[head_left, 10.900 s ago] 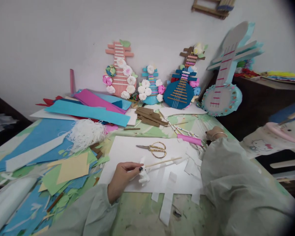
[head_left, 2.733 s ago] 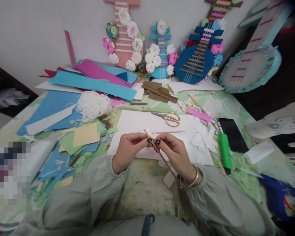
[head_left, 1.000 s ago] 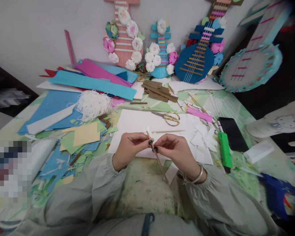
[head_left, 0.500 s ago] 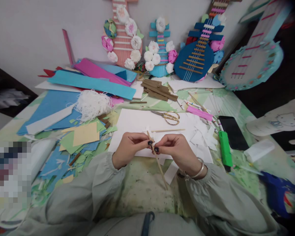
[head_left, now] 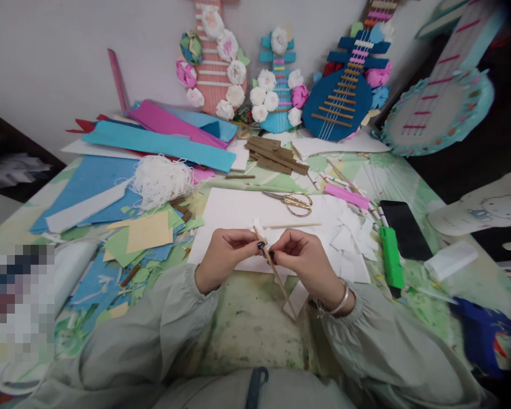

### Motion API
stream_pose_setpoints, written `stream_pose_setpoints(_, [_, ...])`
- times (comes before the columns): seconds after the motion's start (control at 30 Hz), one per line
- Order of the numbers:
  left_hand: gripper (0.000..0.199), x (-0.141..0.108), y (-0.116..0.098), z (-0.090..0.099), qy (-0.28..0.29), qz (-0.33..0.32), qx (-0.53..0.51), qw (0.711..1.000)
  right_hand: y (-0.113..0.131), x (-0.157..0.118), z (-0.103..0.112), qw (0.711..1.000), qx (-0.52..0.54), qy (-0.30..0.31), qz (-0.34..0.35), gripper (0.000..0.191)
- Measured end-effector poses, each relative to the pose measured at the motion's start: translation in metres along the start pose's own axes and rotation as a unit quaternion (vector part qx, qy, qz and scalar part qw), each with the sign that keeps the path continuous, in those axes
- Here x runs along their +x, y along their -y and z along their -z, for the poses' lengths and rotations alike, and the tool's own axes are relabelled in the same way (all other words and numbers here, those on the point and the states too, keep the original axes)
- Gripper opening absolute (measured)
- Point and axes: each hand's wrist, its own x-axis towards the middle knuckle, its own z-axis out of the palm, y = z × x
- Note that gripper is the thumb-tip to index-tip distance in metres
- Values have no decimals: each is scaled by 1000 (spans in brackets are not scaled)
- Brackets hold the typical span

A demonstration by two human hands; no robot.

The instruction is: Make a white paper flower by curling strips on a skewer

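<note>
A thin wooden stick point(head_left: 282, 287) slants between my hands, its lower end toward me. My left hand point(head_left: 227, 253) is closed in a pinch on the stick near its upper end. Right beside it, my right hand point(head_left: 307, 258) has thumb and fingers pinched together at the stick; whether a scrap of paper is also between them is hidden. Under both hands lies a white sheet point(head_left: 234, 207). Gold-handled scissors point(head_left: 296, 203) and a second wooden stick point(head_left: 293, 225) rest on it, with white paper pieces point(head_left: 353, 236) at its right side.
Paper scraps point(head_left: 149, 233) and a heap of white string point(head_left: 162, 182) are on the left. Brown strips point(head_left: 275, 154) lie behind the sheet. At right are a green box cutter point(head_left: 392, 258), a phone point(head_left: 404, 227) and a blue glue gun point(head_left: 485, 329). Decorated paper lutes point(head_left: 340, 108) lean at the back.
The stick's lower end has swung slightly to the right and up. My right hand's fingers have shifted a little at the stick, while my left hand stays almost still.
</note>
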Motion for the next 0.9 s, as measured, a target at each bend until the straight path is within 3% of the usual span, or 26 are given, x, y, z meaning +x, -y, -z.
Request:
stream_pose_setpoints(0.3, [13, 0, -4, -2, 1, -6, 16, 1000, 9, -1, 0, 998, -8, 61, -19, 13])
stream_pose_setpoints(0.47, [12, 0, -5, -2, -1, 6, 23, 1000, 9, 0, 1, 998, -20, 64, -17, 11])
stream_pose_setpoints(0.7, [13, 0, -3, -1, 8, 12, 30, 999, 7, -1, 0, 995, -92, 31, -3, 9])
stream_pose_setpoints(0.9, [14, 0, -4, -4, 2, 19, 30, 999, 5, -5, -4, 965, -243, -37, 95, 8])
